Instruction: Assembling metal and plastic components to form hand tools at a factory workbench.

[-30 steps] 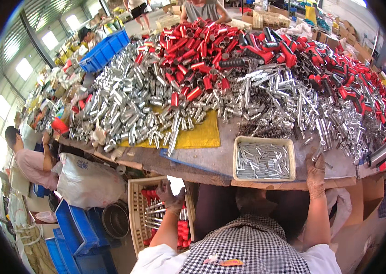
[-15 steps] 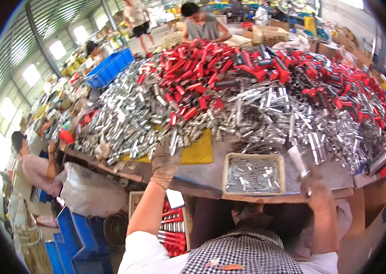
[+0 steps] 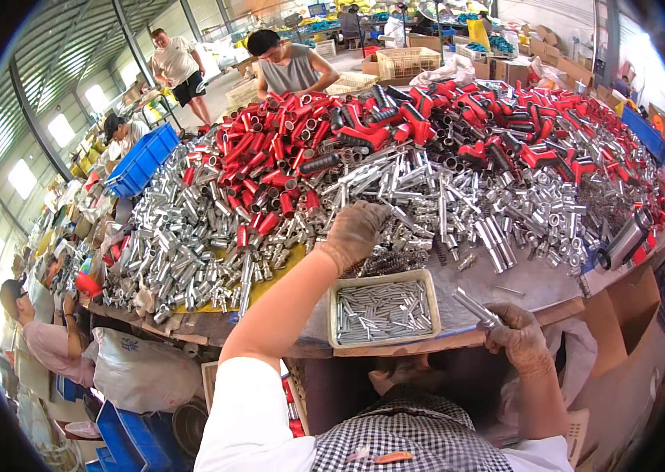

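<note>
My right hand (image 3: 517,338), in a dirty glove, is closed around a shiny silver metal tube (image 3: 474,305) at the bench's front edge. The tube slants up and left from the fingers. My left hand (image 3: 354,234), also gloved, reaches into the pile of silver metal parts (image 3: 419,185) beyond the tray. Its fingers are bent together among the parts, and what they grip is hidden. Between my hands, nearer to me, a cream tray (image 3: 436,311) holds many thin metal pins (image 3: 383,311). Dark coil springs (image 3: 395,261) lie just behind it.
Red tool housings (image 3: 293,130) are heaped at the back, beside a blue bin (image 3: 143,160). A loose pin (image 3: 509,291) and a large metal cylinder (image 3: 627,240) lie to the right. Yellow cloth (image 3: 289,263) shows at left. Across the heap, a person in grey (image 3: 293,75) works.
My left hand has moved from above the yellow cloth rightward and farther into the silver parts. The tube in my right hand has tilted further over to the left. The view has shifted.
</note>
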{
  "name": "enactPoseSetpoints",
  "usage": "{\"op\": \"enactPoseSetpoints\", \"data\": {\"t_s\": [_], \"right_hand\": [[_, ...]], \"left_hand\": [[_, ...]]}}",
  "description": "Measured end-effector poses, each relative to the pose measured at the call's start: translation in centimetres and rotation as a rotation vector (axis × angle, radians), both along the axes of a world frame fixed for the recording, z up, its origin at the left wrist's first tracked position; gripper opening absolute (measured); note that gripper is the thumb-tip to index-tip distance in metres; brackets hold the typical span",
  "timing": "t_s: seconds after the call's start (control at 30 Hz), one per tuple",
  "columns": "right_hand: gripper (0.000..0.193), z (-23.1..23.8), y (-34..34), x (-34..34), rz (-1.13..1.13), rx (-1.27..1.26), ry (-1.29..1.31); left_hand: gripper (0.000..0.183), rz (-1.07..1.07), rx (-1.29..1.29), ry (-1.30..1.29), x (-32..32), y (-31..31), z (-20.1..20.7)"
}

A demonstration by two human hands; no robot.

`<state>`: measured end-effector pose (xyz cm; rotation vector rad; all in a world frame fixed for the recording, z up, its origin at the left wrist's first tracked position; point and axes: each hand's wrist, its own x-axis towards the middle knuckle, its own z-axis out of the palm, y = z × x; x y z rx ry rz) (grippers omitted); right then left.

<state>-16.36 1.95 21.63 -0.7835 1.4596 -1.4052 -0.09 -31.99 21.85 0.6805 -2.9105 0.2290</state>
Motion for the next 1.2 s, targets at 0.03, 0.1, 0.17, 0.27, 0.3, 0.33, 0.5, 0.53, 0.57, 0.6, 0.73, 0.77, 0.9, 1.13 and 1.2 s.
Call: {"op": "enactPoseSetpoints", "data": {"t_s": [0.03,0.1,0.17,0.27,0.3,0.33,0.5,0.53,0.57,0.6,0.73,0.77,0.9,1.13,1.2], "right_hand": [[0.052,-0.2,0.3,0.0,-0.014,-0.094,-0.081],[0.054,-0.6,1.0,-0.4,-0.01,-0.115,-0.019],[0.055,-0.5,1.7,-0.6,-0.005,-0.136,0.047],[0.053,-0.3,2.7,-1.3,-0.044,-0.07,0.037],[0.051,-0.5,3.1,-1.5,-0.055,-0.117,0.013],[0.048,-0.7,3.2,-1.4,-0.046,-0.166,-0.017],[0.042,0.4,1.0,0.7,-0.144,0.023,0.101],[0.043,0.1,0.7,0.8,-0.128,-0.029,0.11],[0.044,-0.3,0.3,1.0,-0.09,-0.085,0.124],[0.04,-1.0,-0.3,1.1,-0.076,-0.07,0.471],[0.032,2.5,-1.9,2.8,0.138,-0.053,0.779],[0.032,2.3,-2.5,3.1,0.2,-0.174,0.733],[0.034,2.7,-2.2,4.4,0.357,-0.211,0.667],[0.059,0.3,-1.2,6.4,0.242,-0.309,0.486],[0.059,-1.4,-0.1,5.0,0.248,-0.264,0.288]], "left_hand": [[0.049,-0.001,-0.002,0.001,-0.5,-0.8,-0.4],[0.048,0.205,0.119,-0.235,-1.5,-1.1,0.1],[0.042,0.142,-0.012,-0.217,-1.6,-3.1,-2.3],[0.029,0.03,-0.041,0.04,-0.9,-2.5,-0.8],[0.026,0.087,-0.2,0.092,-0.8,-1.2,0.0],[0.026,-0.017,-0.265,0.282,0.5,-0.3,0.9],[0.03,-0.159,0.683,0.787,3.4,-0.4,-2.1],[0.032,-0.203,0.459,0.639,3.2,3.6,0.4],[0.033,-0.229,0.224,0.499,4.0,6.4,1.8],[0.036,-0.322,0.158,0.517,4.7,7.4,1.9],[0.045,-0.262,0.257,0.167,8.2,13.9,4.9],[0.045,-0.262,0.269,0.167,8.4,14.6,4.9],[0.037,-0.428,0.331,0.058,7.7,18.0,5.7],[0.039,-0.468,0.036,-0.259,5.0,21.5,2.3],[0.042,-0.652,-0.102,0.043,3.2,21.2,3.0]]}}
